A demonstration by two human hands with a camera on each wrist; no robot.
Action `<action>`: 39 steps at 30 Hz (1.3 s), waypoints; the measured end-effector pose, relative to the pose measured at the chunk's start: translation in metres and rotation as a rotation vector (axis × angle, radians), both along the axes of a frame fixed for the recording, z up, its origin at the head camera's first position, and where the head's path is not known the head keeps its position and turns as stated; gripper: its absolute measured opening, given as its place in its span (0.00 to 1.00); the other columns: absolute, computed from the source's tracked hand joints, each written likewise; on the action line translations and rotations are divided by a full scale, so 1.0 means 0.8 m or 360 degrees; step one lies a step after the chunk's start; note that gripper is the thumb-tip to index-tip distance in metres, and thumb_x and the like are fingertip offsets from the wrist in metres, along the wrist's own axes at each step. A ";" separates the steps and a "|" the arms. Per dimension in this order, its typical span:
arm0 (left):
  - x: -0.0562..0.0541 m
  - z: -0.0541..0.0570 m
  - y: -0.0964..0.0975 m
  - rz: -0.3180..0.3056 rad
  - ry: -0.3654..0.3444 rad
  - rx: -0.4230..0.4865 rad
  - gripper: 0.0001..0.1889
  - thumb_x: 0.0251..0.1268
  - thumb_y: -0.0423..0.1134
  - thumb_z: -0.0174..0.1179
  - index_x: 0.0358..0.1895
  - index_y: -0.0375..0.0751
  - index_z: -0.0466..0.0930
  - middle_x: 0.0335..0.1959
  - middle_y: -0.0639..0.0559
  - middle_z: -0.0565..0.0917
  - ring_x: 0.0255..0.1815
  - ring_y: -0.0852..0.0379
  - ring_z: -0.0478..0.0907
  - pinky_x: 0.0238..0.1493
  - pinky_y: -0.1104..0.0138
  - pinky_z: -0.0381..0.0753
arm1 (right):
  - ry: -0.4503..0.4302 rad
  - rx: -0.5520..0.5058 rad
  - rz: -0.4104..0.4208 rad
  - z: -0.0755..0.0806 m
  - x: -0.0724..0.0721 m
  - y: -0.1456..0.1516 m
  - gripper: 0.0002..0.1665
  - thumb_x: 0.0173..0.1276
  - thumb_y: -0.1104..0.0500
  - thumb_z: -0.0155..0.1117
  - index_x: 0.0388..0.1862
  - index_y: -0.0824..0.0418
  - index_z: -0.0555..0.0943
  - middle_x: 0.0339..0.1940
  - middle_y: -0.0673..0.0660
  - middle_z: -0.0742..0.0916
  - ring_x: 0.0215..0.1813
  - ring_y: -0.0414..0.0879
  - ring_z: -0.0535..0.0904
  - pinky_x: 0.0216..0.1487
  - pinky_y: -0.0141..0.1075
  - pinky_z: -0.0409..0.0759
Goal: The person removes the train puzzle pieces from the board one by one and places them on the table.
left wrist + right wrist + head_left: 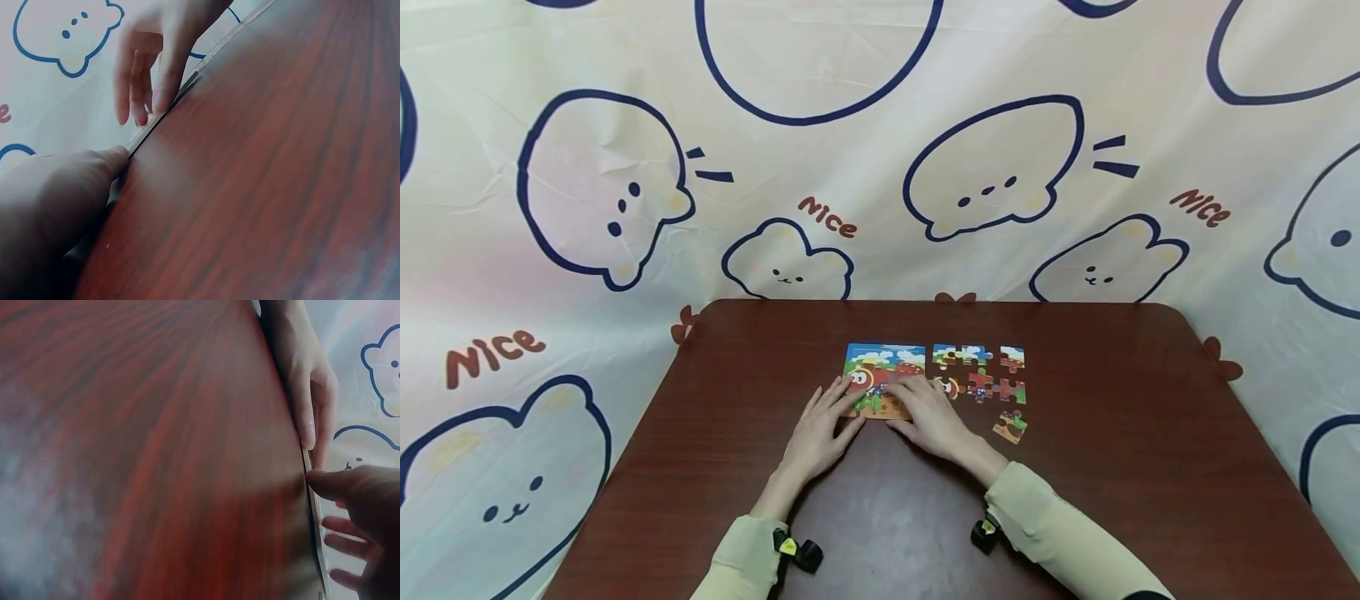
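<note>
A flat picture board [887, 356] with blue sky, clouds and a cartoon figure lies on the table. My left hand [814, 442] rests at its lower left, fingers stretched over the picture and thumb at the near edge. From the right, my right hand [931, 419] lies across its lower right corner, fingers extended and thumb along the same edge. Both wrist views show the board edge-on and thin, with the left thumb [112, 159] and right thumb [322, 482] at its near side. Beside the right hand lie several jigsaw pieces [981, 386], one partly covered by its fingers.
One jigsaw piece [1011, 427] lies tilted, nearer than the others. The dark red wooden table [722, 433] has rounded far corners. Behind it hangs a pale cloth [865, 158] printed with cartoon animals. Each wrist carries a small black camera [807, 556].
</note>
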State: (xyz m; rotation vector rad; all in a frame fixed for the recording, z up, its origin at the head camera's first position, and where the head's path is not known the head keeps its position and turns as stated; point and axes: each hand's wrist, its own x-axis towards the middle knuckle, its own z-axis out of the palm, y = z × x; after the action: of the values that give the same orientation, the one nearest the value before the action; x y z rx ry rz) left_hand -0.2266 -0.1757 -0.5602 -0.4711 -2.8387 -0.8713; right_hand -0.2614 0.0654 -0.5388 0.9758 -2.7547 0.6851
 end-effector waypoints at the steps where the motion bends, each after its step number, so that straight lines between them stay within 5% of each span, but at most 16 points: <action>1: 0.000 0.000 0.000 0.0000 -0.0002 0.0001 0.27 0.81 0.48 0.66 0.79 0.50 0.79 0.87 0.42 0.69 0.90 0.40 0.62 0.91 0.39 0.54 | 0.0011 -0.0001 -0.0031 0.000 0.000 -0.001 0.32 0.73 0.52 0.80 0.72 0.60 0.84 0.67 0.62 0.88 0.69 0.60 0.82 0.66 0.64 0.78; 11: 0.002 -0.004 -0.001 -0.0048 0.0018 -0.0035 0.24 0.83 0.47 0.64 0.77 0.54 0.82 0.87 0.40 0.68 0.90 0.37 0.62 0.90 0.36 0.55 | 0.0076 -0.0014 -0.0339 0.001 0.013 -0.017 0.34 0.64 0.51 0.87 0.67 0.60 0.88 0.57 0.60 0.93 0.55 0.57 0.85 0.50 0.50 0.71; 19: 0.001 -0.003 0.001 -0.0050 0.0048 -0.0019 0.21 0.82 0.46 0.65 0.73 0.50 0.85 0.85 0.40 0.71 0.89 0.36 0.63 0.89 0.35 0.56 | -0.0255 -0.0147 -0.0457 0.009 0.009 -0.022 0.32 0.60 0.55 0.89 0.62 0.62 0.90 0.45 0.58 0.94 0.50 0.57 0.83 0.51 0.52 0.74; 23: 0.002 -0.001 0.001 -0.0048 0.0019 -0.0008 0.22 0.83 0.48 0.64 0.74 0.51 0.85 0.86 0.42 0.70 0.90 0.38 0.62 0.90 0.36 0.54 | -0.0437 -0.0298 -0.0463 0.005 0.002 -0.022 0.30 0.58 0.58 0.90 0.59 0.63 0.92 0.39 0.55 0.93 0.48 0.55 0.83 0.52 0.51 0.75; 30: 0.002 0.000 0.000 -0.0050 0.0033 -0.0021 0.23 0.82 0.46 0.65 0.75 0.50 0.84 0.86 0.41 0.70 0.89 0.37 0.63 0.90 0.36 0.55 | -0.0362 -0.0448 -0.0361 -0.009 -0.005 -0.020 0.25 0.61 0.59 0.87 0.57 0.64 0.92 0.36 0.54 0.92 0.42 0.50 0.82 0.50 0.48 0.75; 39: 0.001 0.001 0.000 -0.0036 0.0020 -0.0024 0.24 0.83 0.48 0.64 0.75 0.50 0.83 0.87 0.42 0.70 0.90 0.38 0.62 0.91 0.37 0.54 | -0.0565 -0.0633 -0.0366 0.016 0.006 -0.030 0.23 0.65 0.62 0.85 0.58 0.66 0.91 0.39 0.58 0.92 0.37 0.43 0.85 0.38 0.34 0.84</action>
State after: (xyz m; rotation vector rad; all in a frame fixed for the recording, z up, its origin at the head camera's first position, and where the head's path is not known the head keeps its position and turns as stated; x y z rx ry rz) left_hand -0.2257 -0.1757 -0.5597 -0.5102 -2.8360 -0.8481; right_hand -0.2562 0.0417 -0.5261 0.4835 -2.7761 1.4060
